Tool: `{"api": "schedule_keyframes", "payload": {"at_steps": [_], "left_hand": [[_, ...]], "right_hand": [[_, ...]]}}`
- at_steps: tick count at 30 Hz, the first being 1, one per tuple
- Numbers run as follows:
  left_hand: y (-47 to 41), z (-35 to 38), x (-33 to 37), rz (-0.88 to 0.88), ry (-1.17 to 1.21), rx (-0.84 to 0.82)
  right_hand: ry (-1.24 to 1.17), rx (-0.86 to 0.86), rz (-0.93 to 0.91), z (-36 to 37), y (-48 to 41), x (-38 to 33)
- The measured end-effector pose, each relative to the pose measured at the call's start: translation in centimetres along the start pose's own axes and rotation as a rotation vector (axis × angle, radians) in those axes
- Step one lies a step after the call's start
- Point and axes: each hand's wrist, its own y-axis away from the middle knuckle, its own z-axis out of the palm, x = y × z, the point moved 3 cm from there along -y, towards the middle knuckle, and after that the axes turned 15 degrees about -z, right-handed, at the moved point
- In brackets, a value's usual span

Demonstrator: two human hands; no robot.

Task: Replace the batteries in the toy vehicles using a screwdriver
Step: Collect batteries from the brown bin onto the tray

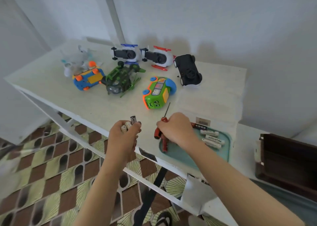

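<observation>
Left hand [125, 134] clutches several batteries [133, 120]; right hand [176, 128] grips the screwdriver [157, 132], both just in front of the green bus [157, 93]. Supplies look gathered; next probably unscrewing its battery cover.

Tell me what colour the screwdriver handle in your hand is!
The screwdriver handle is red and black; head view.
</observation>
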Motion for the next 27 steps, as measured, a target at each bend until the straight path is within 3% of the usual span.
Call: {"api": "schedule_keyframes", "payload": {"at_steps": [4,7,11,18,27], "left_hand": [[-2.6,-0.2,0.9,0.053,-0.064,0.003],[-3.2,1.0,1.4,0.226,-0.166,0.039],[-1.6,4.3,1.5,0.534,-0.309,-0.059],[0.2,8.8,-0.5,0.99,-0.5,-0.202],[-1.2,9.5,-1.7,1.079,-0.517,-0.25]], "right_hand": [[0.148,0.136,-0.13,0.0,0.4,-0.7],[0.366,0.213,-0.307,-0.7,2.0,-0.6],[0.682,0.332,-0.503,-1.7,4.3,1.4],[0.676,0.452,-0.523,-2.7,6.8,4.1],[0.642,0.408,-0.398,-3.1,7.3,4.8]]}}
